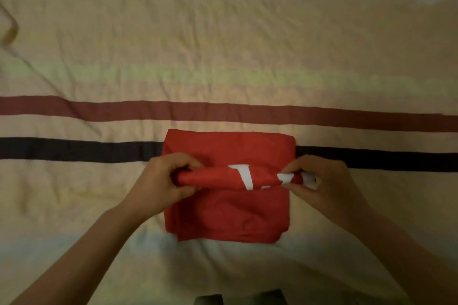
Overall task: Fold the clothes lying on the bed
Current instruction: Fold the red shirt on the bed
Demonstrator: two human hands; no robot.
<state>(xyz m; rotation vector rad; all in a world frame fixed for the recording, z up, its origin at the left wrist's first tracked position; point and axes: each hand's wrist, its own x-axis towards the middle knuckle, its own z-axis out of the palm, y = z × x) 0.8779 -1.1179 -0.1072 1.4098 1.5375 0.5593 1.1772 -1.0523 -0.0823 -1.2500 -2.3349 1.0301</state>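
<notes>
A red garment with white lettering [228, 213] lies on the bed as a compact rectangle, near the front middle. A raised fold of it runs across its middle, showing the white print. My left hand [158, 181] grips the left end of that fold, fingers curled round the cloth. My right hand [322, 181] pinches the right end between thumb and fingers, where a white bit of fabric shows. Both forearms reach in from the bottom corners.
The bed is covered by a beige sheet [223, 57] with a maroon stripe [99, 110] and a dark stripe [74, 150] running across. The sheet is wrinkled at the far left. Something dark [238, 298] shows at the bottom edge.
</notes>
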